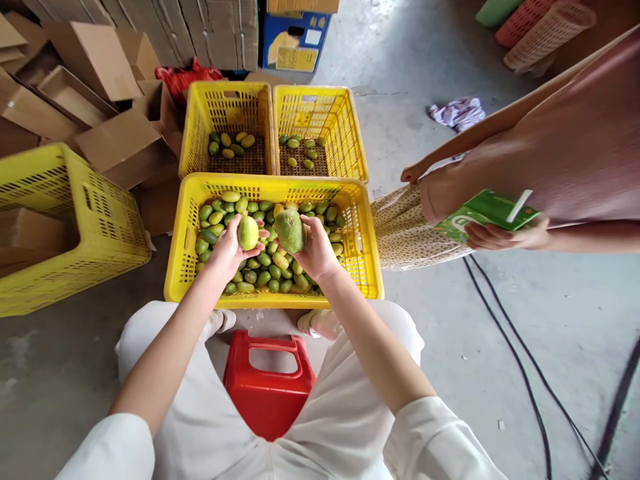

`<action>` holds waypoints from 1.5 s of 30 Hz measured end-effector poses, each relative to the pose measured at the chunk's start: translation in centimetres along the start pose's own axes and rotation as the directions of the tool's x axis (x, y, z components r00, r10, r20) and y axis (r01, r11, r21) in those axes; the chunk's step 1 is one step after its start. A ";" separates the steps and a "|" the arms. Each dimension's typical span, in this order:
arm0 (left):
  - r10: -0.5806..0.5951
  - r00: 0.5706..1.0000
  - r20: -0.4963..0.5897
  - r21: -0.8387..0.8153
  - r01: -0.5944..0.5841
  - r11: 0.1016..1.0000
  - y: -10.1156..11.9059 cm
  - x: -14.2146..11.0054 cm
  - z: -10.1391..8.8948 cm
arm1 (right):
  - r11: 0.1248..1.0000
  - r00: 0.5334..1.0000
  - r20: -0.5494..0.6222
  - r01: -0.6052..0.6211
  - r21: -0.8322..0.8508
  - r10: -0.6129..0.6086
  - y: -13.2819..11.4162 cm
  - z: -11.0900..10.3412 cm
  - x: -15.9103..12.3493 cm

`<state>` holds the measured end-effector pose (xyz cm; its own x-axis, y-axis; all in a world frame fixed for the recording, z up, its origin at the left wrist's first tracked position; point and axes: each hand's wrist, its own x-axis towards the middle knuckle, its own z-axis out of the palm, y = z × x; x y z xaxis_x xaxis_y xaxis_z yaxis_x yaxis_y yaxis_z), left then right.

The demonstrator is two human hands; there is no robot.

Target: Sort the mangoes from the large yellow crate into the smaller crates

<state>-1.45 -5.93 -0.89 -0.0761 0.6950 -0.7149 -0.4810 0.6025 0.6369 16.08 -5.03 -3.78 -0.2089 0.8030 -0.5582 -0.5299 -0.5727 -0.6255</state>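
My left hand [231,247] is closed around a yellow-green mango [248,233]. In my right hand [317,247] is a larger, duller green mango [291,231], held by the thumb and fingers. Both hands are over a wide yellow crate [173,267], and the two fruits are side by side but apart. Many small green and yellowish mangoes [263,278] cover the bottom of that crate. Behind it stand a yellow crate [193,130] at the left and another [353,133] at the right, each with several mangoes on its floor.
Open cardboard boxes [123,143] pile up at the left behind another yellow crate [105,220]. A red stool [267,393] is between my legs. At the right stands a person [540,133] holding a green carton [487,210]. Black cables [520,353] cross the floor.
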 end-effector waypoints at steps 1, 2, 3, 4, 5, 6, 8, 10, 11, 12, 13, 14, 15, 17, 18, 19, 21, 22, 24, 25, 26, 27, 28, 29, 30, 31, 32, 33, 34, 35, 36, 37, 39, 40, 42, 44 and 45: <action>-0.009 1.000 -0.018 0.003 0.009 1.000 0.0 0.0 0.0 | 1.000 1.000 0.002 -0.012 -0.005 0.012 0.0 -0.1 0.0; -0.016 0.999 -0.028 0.002 0.016 1.000 0.0 0.1 0.0 | 1.000 1.000 0.005 -0.020 -0.011 0.020 0.1 -0.1 0.1; -0.020 0.999 -0.027 -0.004 0.020 1.000 0.0 0.2 0.0 | 1.000 1.000 0.007 -0.024 -0.015 0.024 0.1 -0.2 0.1; -0.018 1.000 -0.018 -0.015 0.018 1.000 0.0 0.4 -0.1 | 1.000 1.000 0.006 -0.022 -0.017 0.022 0.2 -0.3 0.1; -0.012 1.000 -0.003 -0.026 0.012 1.000 -0.1 0.5 -0.2 | 1.000 1.000 0.005 -0.017 -0.020 0.017 0.3 -0.4 0.2; -0.005 1.000 0.010 -0.036 0.005 0.999 -0.1 0.6 -0.2 | 1.000 1.000 0.004 -0.009 -0.023 0.009 0.3 -0.4 0.2; 0.008 1.000 0.027 -0.048 -0.006 0.999 -0.1 0.7 -0.3 | 1.000 1.000 0.002 0.005 -0.030 -0.005 0.4 -0.6 0.3; 0.013 0.999 0.043 -0.056 -0.011 0.998 0.1 0.6 -0.2 | 0.999 1.000 0.005 0.012 -0.039 -0.012 0.4 -0.7 0.4; 0.015 0.998 0.054 -0.062 -0.011 0.998 0.2 0.6 -0.2 | 0.999 1.000 0.005 0.013 -0.042 -0.013 0.4 -0.7 0.4; 0.015 0.998 0.063 -0.068 -0.011 0.998 0.3 0.5 -0.1 | 0.999 1.000 0.004 0.011 -0.045 -0.011 0.4 -0.8 0.5; 0.016 0.997 0.070 -0.075 -0.010 0.997 0.4 0.4 -0.1 | 0.999 1.000 0.003 0.007 -0.048 -0.007 0.4 -0.8 0.5; 0.015 0.997 0.075 -0.080 -0.009 0.997 0.5 0.3 0.0 | 0.999 1.000 0.002 0.004 -0.051 -0.004 0.4 -0.9 0.5; 0.014 0.997 0.077 -0.082 -0.007 0.997 0.5 0.2 0.0 | 0.999 1.000 0.003 0.003 -0.053 -0.003 0.4 -1.0 0.5; 0.023 0.997 0.078 -0.078 -0.017 0.997 0.5 0.1 0.0 | 0.998 1.000 0.007 0.009 -0.058 -0.009 0.4 -1.1 0.6; 0.033 0.996 0.080 -0.074 -0.028 0.997 0.4 0.1 0.0 | 0.998 1.000 0.009 0.014 -0.059 -0.014 0.5 -1.1 0.7; 0.046 0.995 0.084 -0.070 -0.040 0.997 0.3 0.1 0.0 | 0.998 1.000 0.011 0.018 -0.059 -0.018 0.5 -1.2 0.8; 0.073 0.993 0.092 -0.063 -0.068 0.996 0.0 0.1 0.0 | 0.998 1.000 0.014 0.023 -0.055 -0.022 0.6 -1.2 1.0; 0.083 0.992 0.095 -0.055 -0.078 0.995 -0.1 0.1 0.0 | 0.999 1.000 0.012 0.022 -0.049 -0.022 0.6 -1.2 1.1; 0.090 0.992 0.089 -0.029 -0.087 0.996 -0.3 0.0 -0.1 | 0.999 1.000 -0.002 0.019 -0.027 -0.020 0.5 -1.3 1.3; 0.089 0.993 0.080 -0.018 -0.088 0.996 -0.3 0.0 -0.1 | 1.000 1.000 -0.009 0.016 -0.012 -0.016 0.5 -1.3 1.4; 0.085 0.994 0.070 -0.009 -0.085 0.996 -0.3 0.0 -0.1 | 1.000 1.000 -0.012 0.010 0.005 -0.010 0.5 -1.3 1.4; 0.081 0.995 0.061 -0.009 -0.081 0.997 -0.3 0.0 -0.1 | 1.000 1.000 -0.009 0.003 0.023 -0.003 0.4 -1.3 1.5; 0.083 0.995 0.053 -0.021 -0.082 0.996 -0.3 0.0 -0.1 | 0.999 1.000 0.002 -0.007 0.041 0.007 0.3 -1.3 1.5; 0.093 0.995 0.045 -0.045 -0.091 0.995 -0.3 0.0 -0.2 | 0.998 1.000 0.016 -0.020 0.057 0.020 0.3 -1.4 1.5; 0.110 0.993 0.046 -0.073 -0.106 0.992 -0.2 0.1 -0.2 | 0.997 0.999 0.029 -0.038 0.072 0.036 0.2 -1.4 1.5; 0.129 0.990 0.056 -0.101 -0.123 0.987 -0.2 0.1 -0.3 | 0.995 0.998 0.037 -0.057 0.084 0.054 0.2 -1.4 1.5; 0.145 0.987 0.074 -0.124 -0.135 0.983 -0.2 0.2 -0.3 | 0.993 0.997 0.039 -0.076 0.092 0.073 0.2 -1.4 1.5; 0.154 0.983 0.095 -0.142 -0.140 0.980 -0.2 0.2 -0.4 | 0.991 0.995 0.036 -0.092 0.095 0.089 0.2 -1.5 1.5; 0.158 0.981 0.113 -0.157 -0.140 0.978 -0.2 0.3 -0.4 | 0.990 0.994 0.031 -0.103 0.093 0.100 0.2 -1.6 1.6; 0.158 0.979 0.125 -0.170 -0.136 0.976 -0.3 0.4 -0.4 | 0.990 0.994 0.030 -0.108 0.086 0.105 0.3 -1.7 1.6; 0.158 0.979 0.129 -0.182 -0.134 0.974 -0.3 0.5 -0.5 | 0.991 0.994 0.034 -0.107 0.075 0.104 0.4 -1.8 1.7; 0.161 0.979 0.127 -0.193 -0.135 0.972 -0.4 0.5 -0.5 | 0.993 0.994 0.042 -0.102 0.065 0.099 0.5 -1.9 1.8; 0.169 0.977 0.130 -0.202 -0.141 0.969 -0.6 0.7 -0.6 | 0.994 0.995 0.054 -0.090 0.065 0.087 0.7 -2.1 2.0; 0.172 0.976 0.135 -0.204 -0.142 0.969 -0.6 0.7 -0.6 | 0.993 0.995 0.052 -0.087 0.077 0.083 0.8 -2.2 2.1; 0.176 0.974 0.141 -0.217 -0.144 0.966 -0.8 0.9 -0.7 | 0.991 0.996 0.038 -0.079 0.109 0.076 0.8 -2.3 2.2; 0.189 0.972 0.139 -0.245 -0.151 0.958 -0.9 1.0 -0.9 | 0.990 0.997 0.033 -0.070 0.125 0.066 0.7 -2.2 2.1; 0.194 0.971 0.138 -0.257 -0.154 0.954 -0.9 1.1 -1.0 | 0.990 0.997 0.037 -0.067 0.124 0.063 0.7 -2.2 2.0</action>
<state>-1.96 -6.13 -2.50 -0.0462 0.8462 -0.5308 -0.6720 0.3669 0.6433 17.06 -4.18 -6.51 -0.2722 0.7711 -0.5756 -0.6128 -0.6001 -0.5142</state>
